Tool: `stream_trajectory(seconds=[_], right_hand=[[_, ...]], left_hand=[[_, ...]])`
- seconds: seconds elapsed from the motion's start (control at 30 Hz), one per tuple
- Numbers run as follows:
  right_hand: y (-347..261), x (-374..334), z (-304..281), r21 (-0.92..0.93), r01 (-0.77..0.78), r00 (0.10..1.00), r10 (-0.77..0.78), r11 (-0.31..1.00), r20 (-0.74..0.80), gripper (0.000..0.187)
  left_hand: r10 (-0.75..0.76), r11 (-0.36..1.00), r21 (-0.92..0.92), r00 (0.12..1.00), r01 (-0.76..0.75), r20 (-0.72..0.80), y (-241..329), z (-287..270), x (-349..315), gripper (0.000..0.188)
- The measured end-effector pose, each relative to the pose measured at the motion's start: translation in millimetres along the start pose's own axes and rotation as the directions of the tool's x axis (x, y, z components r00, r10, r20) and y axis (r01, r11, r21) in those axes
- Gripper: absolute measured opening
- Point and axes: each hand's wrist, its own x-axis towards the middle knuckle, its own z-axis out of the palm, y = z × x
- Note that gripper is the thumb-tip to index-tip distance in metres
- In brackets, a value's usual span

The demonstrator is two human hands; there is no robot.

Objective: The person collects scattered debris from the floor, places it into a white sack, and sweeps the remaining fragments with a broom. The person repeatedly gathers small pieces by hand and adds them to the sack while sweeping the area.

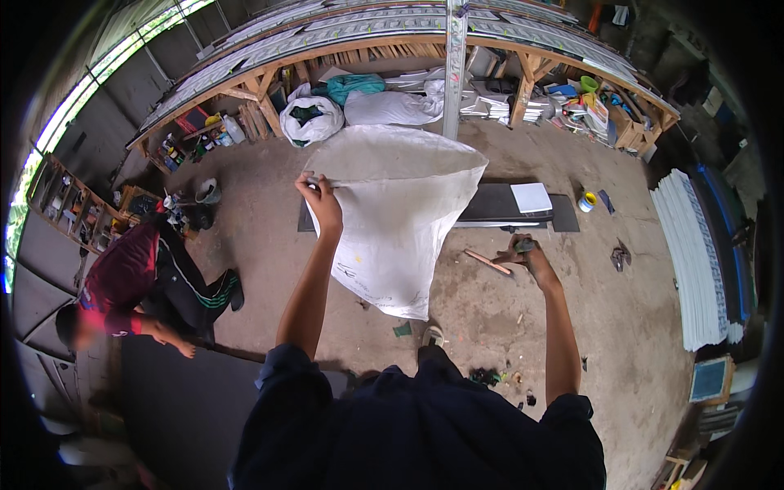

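I am wearing this camera on my head, as the left of two side by side, and it is looking down past my own body and forward over the floor (pixel 625 327). My dark shirt (pixel 425 433) is filling the lower middle, close to the lens; my left hand (pixel 322 200) and right hand (pixel 536 260) are showing farther out, around the middle. The long bench (pixel 327 51) is lying well beyond them, arching under the upper edge. The fisheye is also reaching a person (pixel 122 265) at left and stacked sheets (pixel 690 261) at right, while its dark round rim is closing the corners.
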Motion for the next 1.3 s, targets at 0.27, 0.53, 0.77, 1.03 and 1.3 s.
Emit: stream_trajectory(seconds=[0.27,0.53,0.77,1.03,1.3], right_hand=[[-6.2,127.7,-38.1,0.028,-0.098,0.995,0.098,0.995,0.001,0.033],[-6.1,233.7,-44.5,-0.031,-0.127,0.992,0.126,0.991,-0.027,0.036],[26.0,304.4,-25.1,-0.093,-0.428,0.901,0.416,0.899,-0.120,0.027],[94.8,336.7,23.3,0.004,-0.751,0.659,0.750,0.660,-0.059,0.028],[107.1,296.0,84.6,0.442,-0.795,0.340,0.908,0.416,-0.245,0.058]], left_hand=[[-0.040,0.999,0.023,0.996,0.038,0.078,-97.4,78.1,99.6,0.017],[0.009,0.998,-0.067,0.972,0.007,0.233,-187.0,193.7,239.9,0.015],[-0.147,0.981,-0.076,0.936,0.179,0.320,-261.5,249.6,298.5,0.013],[-0.124,0.940,0.324,0.772,-0.111,0.623,-397.2,272.6,301.5,0.020],[-0.237,0.898,0.412,0.621,-0.153,0.747,-407.1,313.5,312.6,0.026]])
